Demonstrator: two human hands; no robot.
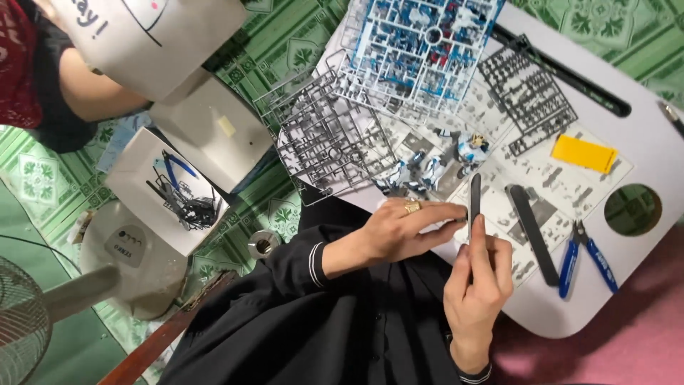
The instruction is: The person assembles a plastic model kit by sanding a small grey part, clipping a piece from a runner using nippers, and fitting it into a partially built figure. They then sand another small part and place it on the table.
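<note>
Right of the frame's centre I hold a slim dark grey sanding stick (475, 194) upright, its top end over the printed instruction sheet (570, 187). My right hand (476, 289) comes up from the lower edge with its grip wrapped around the stick's lower half, thumb laid along the side. My left hand (406, 228), a gold ring on one finger, reaches in from the left; its fingertips are pinched nearly together right against the stick's edge, and whatever tiny piece sits between them is too small for me to make out.

Just right of the stick, a second long dark sanding file (534, 234) lies diagonally on the sheet, and beside that sit blue-handled side cutters (586, 258). Above my hands stand small white and blue model figure parts (434, 165), partly assembled. A flat yellow rectangular card (584, 153) rests further right, near a round hole (633, 209) cut through the white tabletop (652, 135).

Toward the top of the frame, grey plastic part frames (324, 139) and a white and blue part frame (420, 50) overlap. At the left, on the green patterned floor (43, 182), a white open box (167, 189) holds dark offcuts and another blue tool. Another person's arm (92, 89) shows in the upper left corner.
</note>
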